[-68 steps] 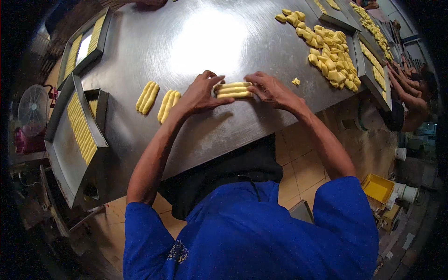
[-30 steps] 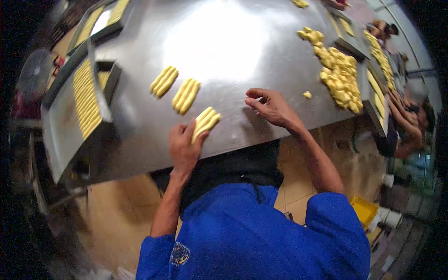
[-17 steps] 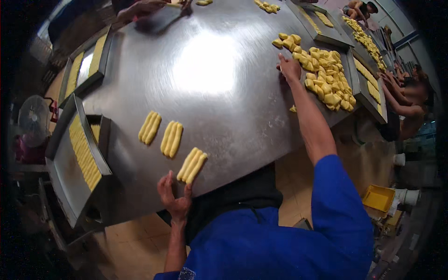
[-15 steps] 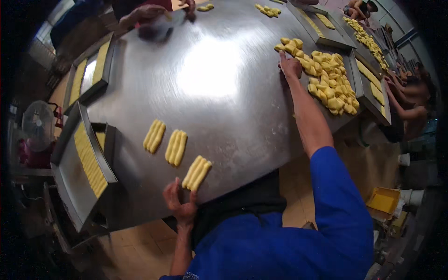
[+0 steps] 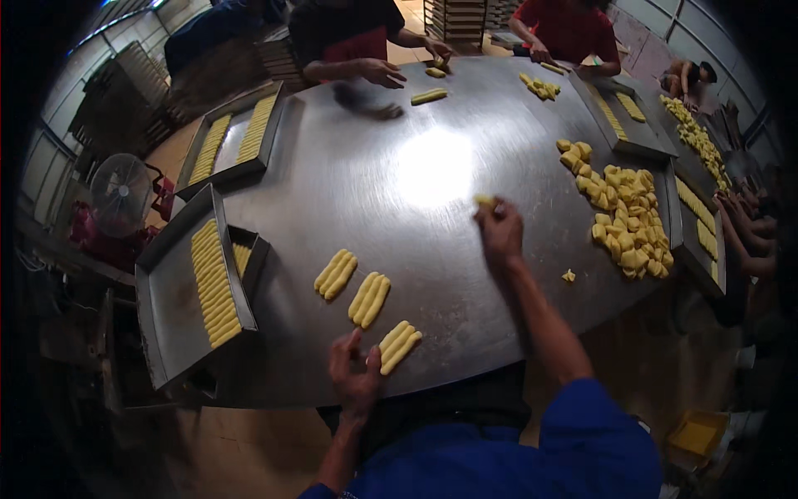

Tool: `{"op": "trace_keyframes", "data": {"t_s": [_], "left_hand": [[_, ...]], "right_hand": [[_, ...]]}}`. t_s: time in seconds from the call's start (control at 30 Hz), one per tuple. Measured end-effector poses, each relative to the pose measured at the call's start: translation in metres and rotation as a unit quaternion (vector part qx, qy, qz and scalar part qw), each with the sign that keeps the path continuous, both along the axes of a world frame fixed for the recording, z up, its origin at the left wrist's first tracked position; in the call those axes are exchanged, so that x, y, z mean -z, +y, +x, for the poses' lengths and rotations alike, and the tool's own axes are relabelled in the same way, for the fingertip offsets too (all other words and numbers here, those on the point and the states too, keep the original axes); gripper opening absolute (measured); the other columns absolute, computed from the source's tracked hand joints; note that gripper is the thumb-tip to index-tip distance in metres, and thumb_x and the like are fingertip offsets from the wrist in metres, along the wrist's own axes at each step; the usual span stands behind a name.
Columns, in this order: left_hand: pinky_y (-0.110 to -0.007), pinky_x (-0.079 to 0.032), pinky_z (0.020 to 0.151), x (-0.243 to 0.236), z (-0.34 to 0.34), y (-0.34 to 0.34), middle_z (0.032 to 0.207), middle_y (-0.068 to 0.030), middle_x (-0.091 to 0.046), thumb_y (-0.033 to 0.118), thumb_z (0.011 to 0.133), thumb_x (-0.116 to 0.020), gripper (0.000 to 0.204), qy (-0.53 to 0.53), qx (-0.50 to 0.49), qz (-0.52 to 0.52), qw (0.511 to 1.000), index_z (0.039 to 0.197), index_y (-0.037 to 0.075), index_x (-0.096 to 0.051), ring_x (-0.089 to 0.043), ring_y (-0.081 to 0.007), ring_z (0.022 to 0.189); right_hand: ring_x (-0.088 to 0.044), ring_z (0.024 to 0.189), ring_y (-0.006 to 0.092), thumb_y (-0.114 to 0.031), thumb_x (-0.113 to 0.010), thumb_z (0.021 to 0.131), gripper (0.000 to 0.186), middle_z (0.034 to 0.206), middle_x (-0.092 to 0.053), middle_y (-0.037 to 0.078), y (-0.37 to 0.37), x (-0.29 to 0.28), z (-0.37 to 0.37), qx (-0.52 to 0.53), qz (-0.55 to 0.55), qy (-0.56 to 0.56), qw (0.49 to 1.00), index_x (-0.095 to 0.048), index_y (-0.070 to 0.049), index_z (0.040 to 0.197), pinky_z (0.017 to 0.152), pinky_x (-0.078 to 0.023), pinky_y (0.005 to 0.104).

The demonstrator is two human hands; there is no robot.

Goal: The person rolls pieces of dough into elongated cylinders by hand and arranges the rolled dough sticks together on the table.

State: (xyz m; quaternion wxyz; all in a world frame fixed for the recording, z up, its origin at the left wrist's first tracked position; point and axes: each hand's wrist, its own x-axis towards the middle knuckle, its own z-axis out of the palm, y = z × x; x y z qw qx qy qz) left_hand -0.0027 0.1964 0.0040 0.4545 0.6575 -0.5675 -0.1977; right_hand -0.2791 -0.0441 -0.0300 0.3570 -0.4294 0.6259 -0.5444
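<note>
My right hand (image 5: 502, 234) is over the middle of the steel table (image 5: 449, 274), its fingers closed on a small yellow dough piece (image 5: 484, 200) that shows at the fingertips. My left hand (image 5: 356, 381) is at the near edge, fingers and thumb apart. Its thumb is beside or touching the nearest group of rolled dough sticks (image 5: 400, 347); I cannot tell which. Two more groups lie up and to the left, a middle dough group (image 5: 369, 299) and a farther dough group (image 5: 336, 274). To the right is a heap of cut dough pieces (image 5: 628, 220).
A tilted metal tray (image 5: 170, 320) and a flat tray (image 5: 237, 137), both with rows of dough sticks, stand at left. More trays, including a right-hand tray (image 5: 694, 249), line the right edge. A dough scrap (image 5: 568, 275) lies near the heap. Co-workers' hands (image 5: 381, 72) work across the table.
My right hand has left the heap and come left over the table with a dough piece in its fingers. My left hand stays beside the nearest dough group. The whole view has shifted.
</note>
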Motion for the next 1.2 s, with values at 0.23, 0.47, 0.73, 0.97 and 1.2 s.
{"op": "trace_keyframes", "data": {"t_s": [0.23, 0.47, 0.73, 0.97, 1.2], "left_hand": [[-0.023, -0.055, 0.072, -0.006, -0.050, -0.097, 0.115, -0.0081, -0.068, 0.022, 0.097, -0.070, 0.046, 0.379, 0.185, 0.154, 0.893, 0.136, 0.001, -0.057, -0.066, -0.0105, 0.083], [-0.024, -0.054, 0.069, -0.018, -0.073, -0.090, 0.091, -0.0051, -0.071, 0.027, 0.098, -0.069, 0.038, 0.501, 0.234, 0.143, 0.821, 0.125, 0.002, -0.065, -0.066, -0.0106, 0.073], [-0.029, -0.055, 0.078, -0.022, -0.059, -0.075, 0.105, -0.0087, -0.069, 0.021, 0.100, -0.065, 0.028, 0.294, 0.326, -0.015, 0.898, 0.116, -0.001, -0.066, -0.066, -0.0156, 0.084], [-0.032, -0.057, 0.081, -0.032, -0.058, -0.120, 0.101, -0.0147, -0.073, 0.019, 0.096, -0.069, 0.037, 0.193, 0.415, 0.200, 0.866, 0.124, -0.004, -0.064, -0.070, -0.0176, 0.088], [-0.039, -0.055, 0.078, 0.011, -0.096, -0.179, 0.097, -0.0142, -0.075, 0.031, 0.083, -0.078, 0.038, -0.186, 0.371, 0.260, 0.872, 0.108, 0.003, -0.073, -0.071, -0.0265, 0.085]], "right_hand": [[-0.069, 0.095, 0.0188, -0.008, -0.074, 0.090, 0.035, 0.115, -0.066, 0.012, 0.127, -0.058, 0.037, -0.283, -0.163, 0.125, 0.937, -0.062, 0.000, 0.122, 0.079, -0.059, 0.0288], [-0.068, 0.097, 0.0329, -0.008, -0.070, 0.090, 0.024, 0.100, -0.070, 0.015, 0.158, -0.089, 0.023, -0.251, -0.227, 0.288, 0.896, -0.065, -0.001, 0.113, 0.077, -0.057, 0.0383], [-0.064, 0.104, 0.0165, -0.032, -0.068, 0.098, 0.039, 0.099, -0.071, 0.008, 0.173, -0.113, 0.033, -0.330, 0.159, -0.213, 0.906, -0.066, 0.001, 0.120, 0.086, -0.055, 0.0327], [-0.068, 0.091, 0.0183, -0.015, -0.075, 0.090, 0.032, 0.100, -0.073, 0.014, 0.136, -0.083, -0.010, -0.355, 0.123, 0.053, 0.925, -0.067, 0.004, 0.113, 0.083, -0.055, 0.0337], [-0.066, 0.082, 0.0234, -0.044, -0.085, 0.075, 0.051, 0.089, -0.070, 0.013, 0.082, -0.037, -0.028, -0.327, 0.206, 0.432, 0.815, -0.067, -0.003, 0.101, 0.073, -0.051, 0.0379]]}}
